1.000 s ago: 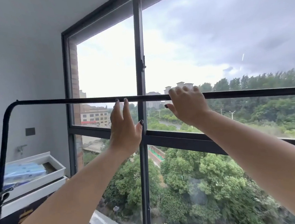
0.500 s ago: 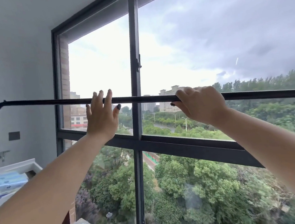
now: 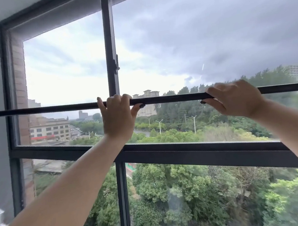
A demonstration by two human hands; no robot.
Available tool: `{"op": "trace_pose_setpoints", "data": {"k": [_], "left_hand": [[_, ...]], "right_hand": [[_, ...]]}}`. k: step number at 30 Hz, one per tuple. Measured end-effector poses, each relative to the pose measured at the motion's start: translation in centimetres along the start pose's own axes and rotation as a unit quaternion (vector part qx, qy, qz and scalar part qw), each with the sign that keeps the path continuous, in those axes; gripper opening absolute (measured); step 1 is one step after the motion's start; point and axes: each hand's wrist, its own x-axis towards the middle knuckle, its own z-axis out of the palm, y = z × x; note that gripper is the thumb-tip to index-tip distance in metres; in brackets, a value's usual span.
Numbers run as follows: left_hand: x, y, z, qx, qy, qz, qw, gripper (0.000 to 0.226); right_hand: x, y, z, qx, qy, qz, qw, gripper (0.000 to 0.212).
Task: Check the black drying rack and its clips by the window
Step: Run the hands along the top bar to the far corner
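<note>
Here, two bare arms reach up and forward. The left hand [image 3: 118,115] has its fingers [image 3: 111,102] curled over the long thin black metal bar of the drying rack [image 3: 55,108], thumb tucked under. The right hand [image 3: 236,99] holds the same bar farther right, fingers on top and thumb below, a bit blurry. The bar runs level across the view, just in front of the big dark-framed window [image 3: 110,44], and bends down at its left end. It looks straight and bare. No clips show here, so I think checking them is still left.
</note>
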Motion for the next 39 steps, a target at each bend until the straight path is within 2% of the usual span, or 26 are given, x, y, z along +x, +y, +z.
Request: {"op": "trace_pose_setpoints", "data": {"k": [11, 17, 22, 25, 27, 30, 32, 35, 37, 39], "left_hand": [[3.1, 8.5, 5.6, -0.095, 0.01, -0.002, 0.995, 0.054], [3.0, 12.4, 8.5, -0.105, 0.007, 0.017, 0.994, 0.051], [2.6, 14.2, 9.8, -0.098, 0.065, 0.028, 0.993, 0.049], [2.5, 13.9, 10.0, -0.101, 0.093, 0.03, 0.99, 0.05], [2.4, 13.3, 9.9, -0.114, 0.088, 0.028, 0.989, 0.05], [2.1, 11.9, 9.6, -0.16, 0.079, 0.037, 0.983, 0.047], [1.8, 10.0, 9.5, -0.23, 0.089, 0.077, 0.966, 0.044], [0.9, 7.2, 8.6, -0.354, 0.099, 0.154, 0.917, 0.041], [0.3, 4.2, 7.7, -0.404, 0.097, 0.167, 0.894, 0.044], [-0.1, -0.5, 7.1, -0.413, 0.103, 0.147, 0.893, 0.045]], "right_hand": [[-3.4, 7.6, -1.5, -0.059, -0.08, 0.015, 0.995, 0.053], [-6.4, 9.3, -1.7, -0.037, -0.133, 0.027, 0.99, 0.052], [-4.4, 5.3, -0.7, -0.013, -0.144, 0.055, 0.988, 0.048], [-0.9, 0.9, 0.6, 0.025, -0.145, 0.065, 0.987, 0.034], [1.1, -2.0, 1.6, 0.03, -0.149, 0.085, 0.985, 0.038], [2.8, -5.9, 3.4, -0.02, -0.148, 0.136, 0.979, 0.051], [3.7, -8.5, 4.2, -0.071, -0.106, 0.183, 0.975, 0.054], [3.9, -10.4, 4.5, -0.1, -0.069, 0.225, 0.967, 0.051], [4.1, -11.3, 4.4, -0.099, -0.075, 0.262, 0.957, 0.051], [5.6, -13.2, 4.4, -0.093, -0.089, 0.305, 0.944, 0.057]]}}
